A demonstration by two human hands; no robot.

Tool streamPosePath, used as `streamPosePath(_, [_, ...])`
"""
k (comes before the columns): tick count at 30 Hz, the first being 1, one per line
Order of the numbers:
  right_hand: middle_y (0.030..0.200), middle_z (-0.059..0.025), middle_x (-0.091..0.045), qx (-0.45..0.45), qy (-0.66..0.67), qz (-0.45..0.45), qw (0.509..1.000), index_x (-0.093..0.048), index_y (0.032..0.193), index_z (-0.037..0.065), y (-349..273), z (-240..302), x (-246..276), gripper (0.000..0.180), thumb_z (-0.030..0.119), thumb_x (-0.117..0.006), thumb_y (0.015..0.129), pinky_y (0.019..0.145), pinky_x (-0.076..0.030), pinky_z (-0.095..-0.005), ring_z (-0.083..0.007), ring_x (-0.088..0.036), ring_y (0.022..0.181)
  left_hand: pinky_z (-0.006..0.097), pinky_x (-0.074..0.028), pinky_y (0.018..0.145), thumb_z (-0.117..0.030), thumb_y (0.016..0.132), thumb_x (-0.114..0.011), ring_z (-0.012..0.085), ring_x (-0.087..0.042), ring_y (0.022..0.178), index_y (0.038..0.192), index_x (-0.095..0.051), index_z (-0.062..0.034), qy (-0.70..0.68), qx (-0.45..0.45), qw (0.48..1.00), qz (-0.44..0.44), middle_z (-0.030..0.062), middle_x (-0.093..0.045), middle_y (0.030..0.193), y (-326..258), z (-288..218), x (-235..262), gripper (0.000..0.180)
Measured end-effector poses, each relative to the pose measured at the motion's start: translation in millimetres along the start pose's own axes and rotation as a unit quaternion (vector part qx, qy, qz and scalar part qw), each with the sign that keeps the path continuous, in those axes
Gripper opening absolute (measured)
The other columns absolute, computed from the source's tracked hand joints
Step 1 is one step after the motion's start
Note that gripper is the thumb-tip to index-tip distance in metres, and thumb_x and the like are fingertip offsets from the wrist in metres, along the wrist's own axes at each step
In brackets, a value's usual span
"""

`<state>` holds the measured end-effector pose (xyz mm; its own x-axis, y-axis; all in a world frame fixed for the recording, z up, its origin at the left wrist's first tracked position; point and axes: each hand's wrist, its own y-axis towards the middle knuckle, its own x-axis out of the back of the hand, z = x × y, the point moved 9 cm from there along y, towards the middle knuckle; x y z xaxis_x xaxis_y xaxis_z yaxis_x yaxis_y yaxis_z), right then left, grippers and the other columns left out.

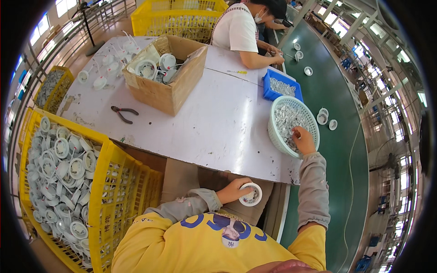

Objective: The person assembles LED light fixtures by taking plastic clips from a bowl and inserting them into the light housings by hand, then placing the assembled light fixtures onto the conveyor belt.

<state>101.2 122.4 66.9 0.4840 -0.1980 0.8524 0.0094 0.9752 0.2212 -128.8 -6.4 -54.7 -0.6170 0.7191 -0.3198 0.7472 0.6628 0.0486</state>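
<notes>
My left hand (232, 191) is closed on the rim of a round white lamp housing (250, 194), held just off the near table edge with its hollow side up. Over to the right, my right hand (303, 139) reaches into a pale green plastic basket (271, 127). Small silvery-grey parts (287, 119), too small to name, fill that basket. The fingers of this hand are bent together among the parts; whatever they pinch is hidden.
A yellow crate (102, 182) heaped with white housings stands at my left. On the table (214, 132) are an open cardboard box (173, 93), pliers (124, 114) and a blue tray (271, 94). A green conveyor belt (337, 150) carries several housings; a co-worker (239, 29) sits beyond.
</notes>
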Motion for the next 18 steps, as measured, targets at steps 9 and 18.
streamPosePath(9, [0.076,-0.0139,-0.060,0.005,-0.036,0.083,0.996,-0.061,0.082,0.002,-2.5,-1.2,-16.3,0.013,0.005,-0.061,0.069,0.062,-0.045,-0.0333,-0.0256,-0.058,0.068,0.024,-0.043,0.068,-0.012,0.083,-0.054,0.0081,-0.052,0.077,0.094,-0.055,0.0002,-0.018,0.024,0.999,-0.027,0.0041,-0.058,0.083,-0.2,5.5,5.2,0.017])
streamPosePath(18, [0.071,-0.0053,-0.059,-0.066,0.230,-0.007,0.971,-0.055,0.088,0.003,-7.2,-14.4,-2.3,0.009,0.004,-0.057,0.079,0.056,-0.042,-0.0237,-0.0119,-0.054,0.058,0.024,-0.042,0.069,-0.010,0.082,-0.054,0.0079,-0.050,0.078,0.094,-0.054,0.0005,-0.001,0.020,1.000,0.002,0.0041,-0.056,0.083,-2.5,3.1,1.3,0.016])
